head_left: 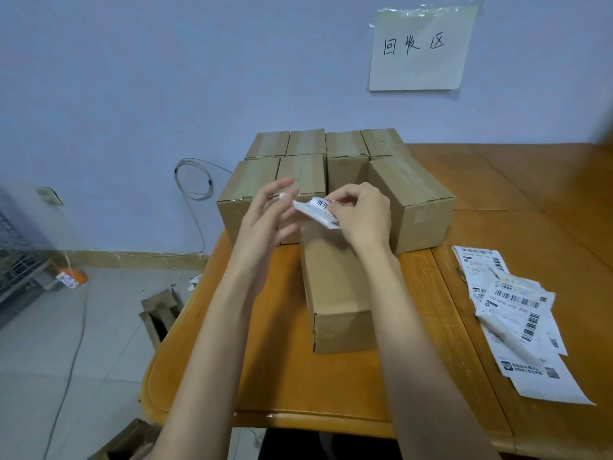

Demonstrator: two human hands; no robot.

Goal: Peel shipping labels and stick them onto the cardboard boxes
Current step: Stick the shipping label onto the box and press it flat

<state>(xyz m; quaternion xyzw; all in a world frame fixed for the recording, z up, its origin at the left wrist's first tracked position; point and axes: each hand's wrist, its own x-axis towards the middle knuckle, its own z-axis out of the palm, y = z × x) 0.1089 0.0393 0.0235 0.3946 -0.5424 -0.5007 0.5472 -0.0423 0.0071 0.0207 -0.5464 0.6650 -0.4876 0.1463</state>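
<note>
Head view: my right hand (360, 212) pinches a crumpled white barcode label (320, 212) above the near long brown cardboard box (338, 293); left hand (265, 217) spread, empty. Curling adhesive may self-stick.

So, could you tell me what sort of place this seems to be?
Probably a small parcel packing or shipping room. Sealed cardboard boxes are stacked on a wooden table, loose shipping labels lie beside them, and a handwritten paper sign is taped to the wall.
</note>
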